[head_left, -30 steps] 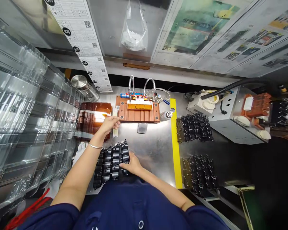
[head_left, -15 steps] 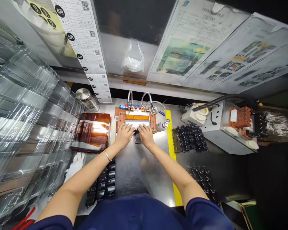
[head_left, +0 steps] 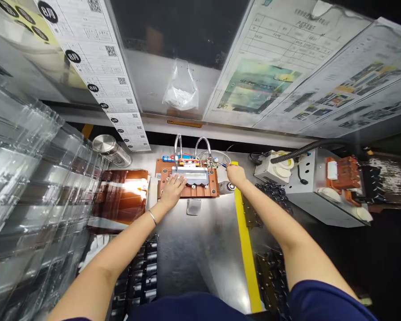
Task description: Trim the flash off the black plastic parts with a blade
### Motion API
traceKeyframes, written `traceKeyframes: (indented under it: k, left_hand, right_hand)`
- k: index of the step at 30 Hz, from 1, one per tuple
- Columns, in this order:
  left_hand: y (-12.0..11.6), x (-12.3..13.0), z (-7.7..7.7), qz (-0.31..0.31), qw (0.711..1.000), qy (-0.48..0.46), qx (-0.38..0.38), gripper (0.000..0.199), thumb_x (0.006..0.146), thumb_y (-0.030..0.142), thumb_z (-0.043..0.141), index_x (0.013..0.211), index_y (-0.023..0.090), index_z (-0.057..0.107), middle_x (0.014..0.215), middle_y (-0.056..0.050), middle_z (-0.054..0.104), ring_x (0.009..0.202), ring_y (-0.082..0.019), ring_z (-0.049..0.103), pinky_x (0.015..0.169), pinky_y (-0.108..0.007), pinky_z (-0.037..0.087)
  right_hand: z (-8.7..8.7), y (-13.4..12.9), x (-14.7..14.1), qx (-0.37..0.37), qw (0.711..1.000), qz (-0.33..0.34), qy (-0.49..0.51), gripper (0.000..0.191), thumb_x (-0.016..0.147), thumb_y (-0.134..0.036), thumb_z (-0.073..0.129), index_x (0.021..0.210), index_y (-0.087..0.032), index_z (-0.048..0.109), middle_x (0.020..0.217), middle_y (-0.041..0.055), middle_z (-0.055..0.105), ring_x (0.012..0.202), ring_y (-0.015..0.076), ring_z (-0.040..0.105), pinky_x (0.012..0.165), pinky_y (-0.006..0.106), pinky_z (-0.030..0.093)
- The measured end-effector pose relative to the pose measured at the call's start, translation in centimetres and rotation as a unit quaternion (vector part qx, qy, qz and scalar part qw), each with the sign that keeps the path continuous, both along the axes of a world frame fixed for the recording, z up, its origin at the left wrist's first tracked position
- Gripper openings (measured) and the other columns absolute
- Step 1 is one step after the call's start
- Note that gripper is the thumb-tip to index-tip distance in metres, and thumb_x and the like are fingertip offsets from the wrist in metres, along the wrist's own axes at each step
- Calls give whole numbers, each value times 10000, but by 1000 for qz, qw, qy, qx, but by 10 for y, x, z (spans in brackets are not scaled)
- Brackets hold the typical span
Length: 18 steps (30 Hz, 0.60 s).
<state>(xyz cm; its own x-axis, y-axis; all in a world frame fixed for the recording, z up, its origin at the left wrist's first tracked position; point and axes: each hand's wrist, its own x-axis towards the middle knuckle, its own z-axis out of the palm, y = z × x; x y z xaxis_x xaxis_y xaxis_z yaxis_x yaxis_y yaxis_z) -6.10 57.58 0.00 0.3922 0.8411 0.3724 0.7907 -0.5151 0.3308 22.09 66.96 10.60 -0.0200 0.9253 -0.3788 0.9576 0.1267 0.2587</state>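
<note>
left hand (head_left: pixel 173 191), fingers flat on smooth grey bar (head_left: pixel 195 174); right hand (head_left: pixel 236 175), fingers curled round slim blue lever (head_left: pixel 224 165); ridged brown base (head_left: pixel 189 192).

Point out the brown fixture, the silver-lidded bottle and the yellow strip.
Brown fixture (head_left: pixel 200 192): head view, bare front part of its base.
Silver-lidded bottle (head_left: pixel 116 154): head view, body below the lid.
Yellow strip (head_left: pixel 246 243): head view, mid-length.

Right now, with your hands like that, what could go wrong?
The left hand has its fingertips at the grey bar on the brown block, so fingers might get pinched if that bar moves.

The right hand is at the blue handle; it could slip, since the handle looks thin.

A small round-topped container stands close to that hand, so a careless wrist might knock it.
</note>
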Motion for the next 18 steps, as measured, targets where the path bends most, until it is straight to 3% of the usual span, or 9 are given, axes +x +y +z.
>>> traceKeyframes:
  k: [6, 9, 13, 18]
  left_hand:
    - [-1, 5, 5, 36, 999, 5, 31, 337, 904, 155, 498, 1201, 224, 642, 1208, -119, 664, 1173, -285, 574, 1050, -548, 389]
    - [0, 6, 11, 42, 998, 24, 32, 299, 919, 211, 509, 1181, 234, 651, 1195, -111, 672, 1145, -287, 588, 1047, -569, 368]
    - [-1, 7, 18, 41, 998, 36, 14, 283, 923, 223, 510, 1164, 220, 658, 1190, -118, 673, 1140, -290, 582, 1041, -579, 358]
    - [0, 7, 31, 56, 994, -17, -96, 251, 898, 218, 547, 1113, 243, 673, 1218, -105, 655, 1186, -266, 545, 1077, -544, 324]
  right_hand:
    - [11, 62, 3, 0, 999, 31, 31, 353, 927, -74, 375, 1196, -104, 602, 1151, 224, 657, 1118, 267, 607, 854, 341, 450]
    - [11, 76, -1, 1, 999, 19, 44, 367, 925, -72, 379, 1210, -133, 601, 1127, 209, 674, 1106, 262, 621, 857, 344, 444]
    - [3, 59, -7, 0, 998, -24, 54, 349, 906, -47, 393, 1144, -118, 638, 1119, 212, 678, 1073, 266, 645, 826, 320, 464]
    - [1, 27, -13, 12, 992, -97, 83, 301, 897, -76, 442, 1125, -50, 635, 1083, 266, 674, 1022, 289, 667, 801, 326, 489]
